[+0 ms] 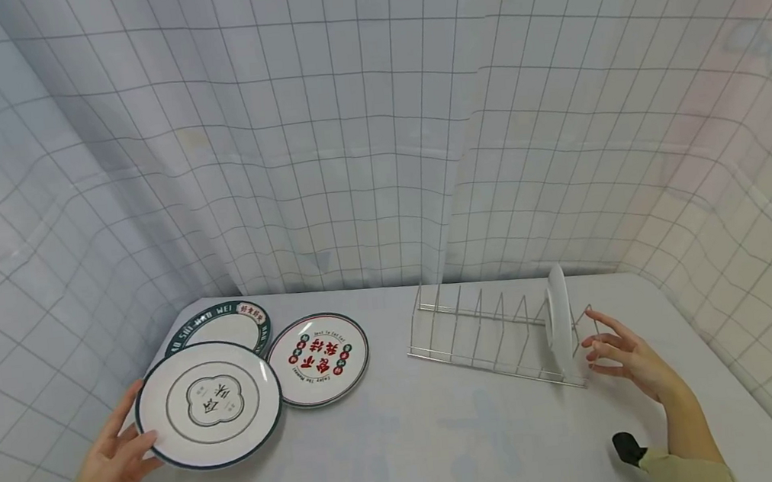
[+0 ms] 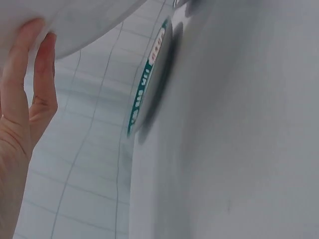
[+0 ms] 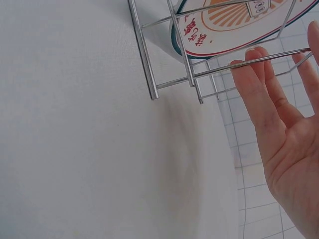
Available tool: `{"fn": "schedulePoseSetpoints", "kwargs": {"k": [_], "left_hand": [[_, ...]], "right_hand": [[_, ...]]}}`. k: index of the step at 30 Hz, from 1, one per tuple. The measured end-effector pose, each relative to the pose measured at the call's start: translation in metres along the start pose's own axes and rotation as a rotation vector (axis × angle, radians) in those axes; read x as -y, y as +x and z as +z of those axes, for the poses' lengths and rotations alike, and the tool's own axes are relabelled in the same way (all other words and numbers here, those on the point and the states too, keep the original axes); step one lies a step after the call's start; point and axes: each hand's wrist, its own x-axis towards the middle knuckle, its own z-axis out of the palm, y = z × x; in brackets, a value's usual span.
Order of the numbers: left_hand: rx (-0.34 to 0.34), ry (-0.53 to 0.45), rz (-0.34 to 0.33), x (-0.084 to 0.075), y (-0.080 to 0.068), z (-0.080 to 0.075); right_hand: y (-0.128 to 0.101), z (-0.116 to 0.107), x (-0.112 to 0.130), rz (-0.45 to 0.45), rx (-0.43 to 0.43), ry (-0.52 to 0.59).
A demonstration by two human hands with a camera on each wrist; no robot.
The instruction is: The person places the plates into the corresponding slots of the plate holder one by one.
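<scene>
My left hand (image 1: 124, 444) grips the left rim of a large white plate (image 1: 210, 402) with a dark green edge, thumb on top. In the left wrist view its fingers (image 2: 27, 74) lie under the plate's pale underside (image 2: 75, 20). A wire plate rack (image 1: 487, 335) stands at the right with one plate (image 1: 560, 325) upright in a slot near its right end. My right hand (image 1: 602, 346) hovers open just right of that plate, fingers spread and holding nothing. The right wrist view shows this hand (image 3: 279, 124) beside the rack wires (image 3: 184, 64) and the racked plate (image 3: 234, 25).
Two more plates lie flat on the white table (image 1: 411, 445): a green-rimmed one (image 1: 235, 323) at the back left and one with red characters (image 1: 318, 358) in the middle. A gridded white curtain (image 1: 351, 160) closes in the back and sides.
</scene>
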Motion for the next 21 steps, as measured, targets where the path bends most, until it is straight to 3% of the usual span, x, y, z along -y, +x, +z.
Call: {"fn": "schedulePoseSetpoints", "kwargs": {"k": [6,14,21], "left_hand": [[-0.035,0.115,0.046,0.007,0.036,0.035],[-0.065,0.271,-0.071,0.024,0.088,0.090],[-0.025,0.211,-0.148,0.052,0.132,0.136]], "right_hand": [[0.000,0.000,-0.001,-0.003,0.001,0.001],[0.000,-0.001,-0.002,-0.006,-0.005,0.006],[0.002,0.000,-0.003,-0.004,-0.002,0.011]]}}
